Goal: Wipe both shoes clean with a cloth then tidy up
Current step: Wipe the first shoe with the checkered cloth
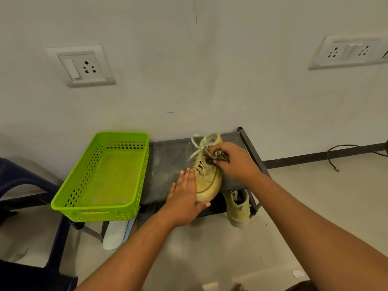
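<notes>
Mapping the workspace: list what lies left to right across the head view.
Dark blue chair → green basket → left hand → yellow shoe on the rack → right hand gripping the cloth → black cable.

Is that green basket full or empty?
Empty: the green basket shows only its bare floor, with nothing lying inside.

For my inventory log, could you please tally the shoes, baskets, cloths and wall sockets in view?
Shoe: 2
Basket: 1
Cloth: 1
Wall socket: 2
Total: 6
</notes>
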